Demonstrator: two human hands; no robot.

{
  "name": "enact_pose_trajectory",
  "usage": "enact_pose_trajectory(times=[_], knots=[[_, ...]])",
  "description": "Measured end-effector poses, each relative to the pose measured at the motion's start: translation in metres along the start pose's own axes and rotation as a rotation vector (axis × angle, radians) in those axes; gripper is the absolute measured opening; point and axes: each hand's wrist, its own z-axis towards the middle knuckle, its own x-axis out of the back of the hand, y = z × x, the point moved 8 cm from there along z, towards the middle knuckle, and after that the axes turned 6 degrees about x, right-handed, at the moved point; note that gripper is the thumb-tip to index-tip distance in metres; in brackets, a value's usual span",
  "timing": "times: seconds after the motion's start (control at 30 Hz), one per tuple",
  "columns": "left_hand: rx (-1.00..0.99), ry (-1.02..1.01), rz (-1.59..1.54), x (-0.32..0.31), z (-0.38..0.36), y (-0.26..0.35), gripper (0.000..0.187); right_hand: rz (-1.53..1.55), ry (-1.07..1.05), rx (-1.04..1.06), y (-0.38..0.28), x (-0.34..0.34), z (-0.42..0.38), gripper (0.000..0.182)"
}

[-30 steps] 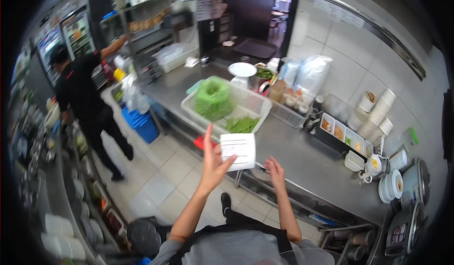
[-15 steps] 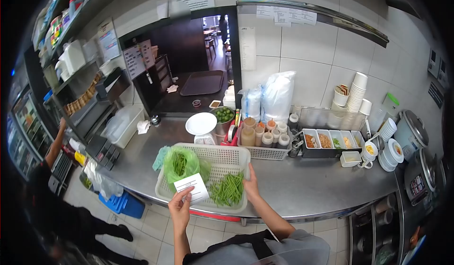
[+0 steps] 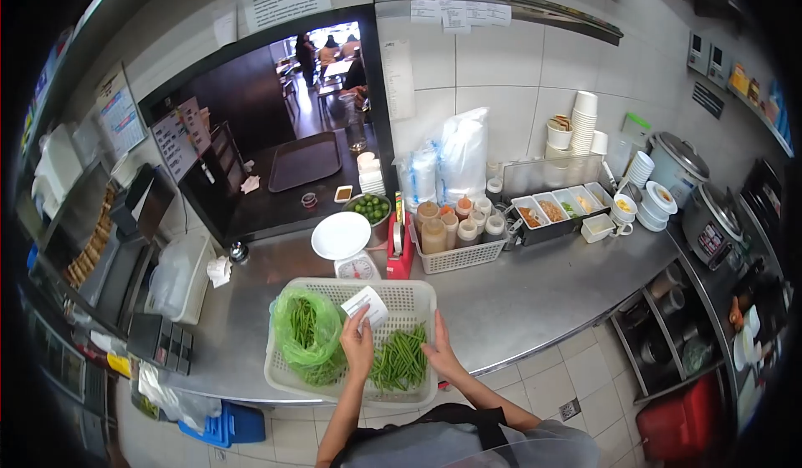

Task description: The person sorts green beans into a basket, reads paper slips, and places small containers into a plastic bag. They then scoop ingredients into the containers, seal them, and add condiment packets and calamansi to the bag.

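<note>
My left hand point(image 3: 357, 344) pinches a small white printed paper slip point(image 3: 365, 306) above the middle of a white perforated plastic basket point(image 3: 403, 297). Against the basket's right rim rests my right hand point(image 3: 443, 354), fingers stretched out and thumb toward the inside. A pile of loose green beans point(image 3: 399, 358) lies in the basket's right part, between the two hands. On the left side stands an opened green plastic bag point(image 3: 311, 334) with more green beans point(image 3: 307, 322) visible through its mouth. My left wrist crosses the basket's front.
Behind the basket are a kitchen scale point(image 3: 357, 266) with a white plate point(image 3: 341, 235), a red tape dispenser point(image 3: 400, 251) and a bowl of green citrus fruit point(image 3: 369, 209). Sauce bottles point(image 3: 434, 236) fill a caddy to the right. A blue bin point(image 3: 221, 426) stands below left.
My view has turned right. The left hand has carried the slip rightward and away from the bag, uncovering the bag's front. My right hand's fingers remain along the rim. The person at left has left view.
</note>
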Motion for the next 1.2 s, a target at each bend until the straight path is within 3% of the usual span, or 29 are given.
enact_pose_trajectory(times=[0.1, 0.23, 0.37, 0.47, 0.57, 0.73, 0.83, 1.0, 1.2], knots=[[-0.029, -0.009, -0.006, -0.002, 0.002, -0.003, 0.026, -0.349, -0.001, 0.125, -0.023, 0.010, 0.025, 0.072], [0.061, -0.049, -0.003, -0.017, 0.000, 0.019, 0.026, -0.519, 0.135, 0.490, -0.111, 0.077, 0.107, 0.066], [-0.030, -0.090, 0.027, -0.063, 0.002, 0.032, 0.031, -0.646, 0.245, 0.768, -0.186, 0.146, 0.201, 0.060], [0.052, -0.172, 0.159, -0.108, 0.003, 0.051, 0.037, -0.743, 0.272, 0.952, -0.223, 0.184, 0.280, 0.060], [-0.001, -0.155, 0.202, -0.147, 0.005, 0.042, 0.041, -0.874, 0.341, 1.027, -0.245, 0.215, 0.368, 0.060], [-0.009, -0.075, 0.453, -0.164, 0.017, 0.035, 0.044, -0.947, 0.604, 1.041, -0.291, 0.285, 0.528, 0.061], [-0.100, 0.000, 0.542, -0.156, 0.011, 0.020, 0.046, -1.046, 0.676, 0.838, -0.313, 0.325, 0.591, 0.068], [-0.194, 0.009, 0.610, -0.163, 0.005, 0.018, 0.045, -1.143, 0.711, 0.793, -0.295, 0.331, 0.616, 0.072], [-0.053, -0.065, 0.689, -0.169, 0.000, 0.024, 0.047, -1.185, 0.717, 0.848, -0.282, 0.329, 0.609, 0.070]])
